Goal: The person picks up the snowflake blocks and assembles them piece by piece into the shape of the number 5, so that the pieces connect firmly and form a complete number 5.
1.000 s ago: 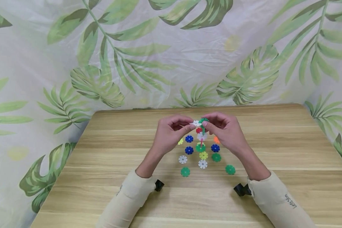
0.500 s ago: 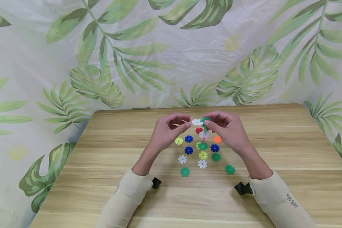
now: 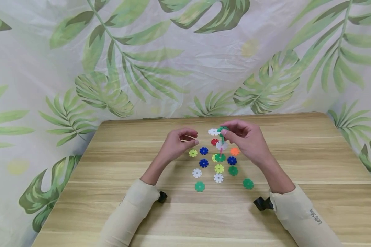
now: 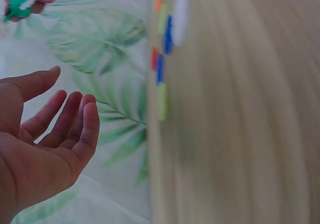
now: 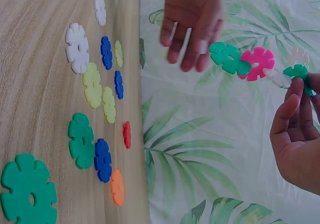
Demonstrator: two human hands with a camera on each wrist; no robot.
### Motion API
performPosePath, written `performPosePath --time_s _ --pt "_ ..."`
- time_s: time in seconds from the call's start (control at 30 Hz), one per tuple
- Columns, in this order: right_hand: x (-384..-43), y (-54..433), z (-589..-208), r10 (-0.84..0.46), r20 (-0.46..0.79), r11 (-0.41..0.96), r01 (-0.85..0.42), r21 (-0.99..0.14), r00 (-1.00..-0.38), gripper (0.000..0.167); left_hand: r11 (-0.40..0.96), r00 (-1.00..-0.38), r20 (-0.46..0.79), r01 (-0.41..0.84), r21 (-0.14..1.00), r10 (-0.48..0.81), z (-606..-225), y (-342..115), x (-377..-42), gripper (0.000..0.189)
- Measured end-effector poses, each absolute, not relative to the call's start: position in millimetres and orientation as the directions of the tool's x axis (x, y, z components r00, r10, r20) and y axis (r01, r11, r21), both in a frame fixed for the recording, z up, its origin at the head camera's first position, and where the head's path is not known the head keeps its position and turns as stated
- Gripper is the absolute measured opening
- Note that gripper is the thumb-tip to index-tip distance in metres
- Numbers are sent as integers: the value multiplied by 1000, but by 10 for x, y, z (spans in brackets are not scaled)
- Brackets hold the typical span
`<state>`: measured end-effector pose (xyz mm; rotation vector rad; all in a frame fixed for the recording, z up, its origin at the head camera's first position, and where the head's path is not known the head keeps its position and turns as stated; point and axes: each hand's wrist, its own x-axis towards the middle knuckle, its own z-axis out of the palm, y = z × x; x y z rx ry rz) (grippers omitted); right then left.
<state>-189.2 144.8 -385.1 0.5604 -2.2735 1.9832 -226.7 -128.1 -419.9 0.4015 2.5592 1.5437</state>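
Note:
Between thumb and fingers, my right hand pinches a green notched disc in a chain of interlocking plastic building discs, held up above the table. A white disc sticks out to its left. Below the fingers hang another white disc, a pink disc and a green end disc. My left hand is apart from the chain, to its left, fingers loosely bent with nothing in them. The left wrist view shows its bare palm.
Loose discs lie on the wooden table below the hands: blue, red, orange, yellow, white and green. A leaf-patterned cloth hangs behind the table's back edge.
My left hand has let go of the white disc at the top of the chain and moved left and slightly down. The right hand keeps its pinch, shifted a little right.

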Motion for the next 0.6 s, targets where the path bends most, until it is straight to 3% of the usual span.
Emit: performPosePath --time_s 0.3,0.6 --pt "-1884 1450 -3835 -241 290 91 -319 -943 -926 20 566 -924 -112 125 815 365 -4402 -1418 -2445 30" --pt "-1875 1456 -3837 -248 286 101 -318 -943 -926 20 655 -894 -163 171 736 417 -4507 -1440 -2515 34"
